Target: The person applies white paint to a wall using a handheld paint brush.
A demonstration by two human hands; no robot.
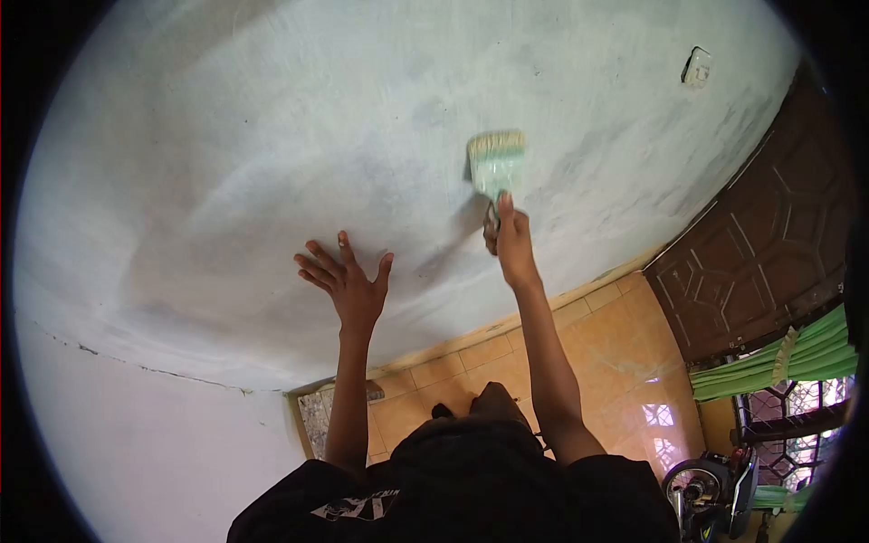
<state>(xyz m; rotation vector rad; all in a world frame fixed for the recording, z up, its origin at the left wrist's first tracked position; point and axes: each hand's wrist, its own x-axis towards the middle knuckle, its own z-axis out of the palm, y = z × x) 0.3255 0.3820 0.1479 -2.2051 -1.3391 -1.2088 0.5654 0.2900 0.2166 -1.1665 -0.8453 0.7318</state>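
Observation:
My right hand (513, 240) is wrapped around the handle of a wide paintbrush (497, 167). The brush points upward, with pale bristles at its top and a light green, paint-smeared body. Its bristles overlap the patchy whitish wall (380, 163) in this view, and a shadow falls beside it. To the left, my left hand (351, 282) has its fingers spread against the wall, lower than the brush, and holds nothing. Grey, uneven patches show through the wall's pale coating around both hands.
A white wall switch (697, 68) sits at upper right. Beyond the wall's right edge is a brown panelled door (760, 226). Green curtains (778, 366) hang by a barred window, with a motorcycle (706, 489) below. Orange floor tiles (597, 353) lie underfoot; another wall (163, 434) meets at left.

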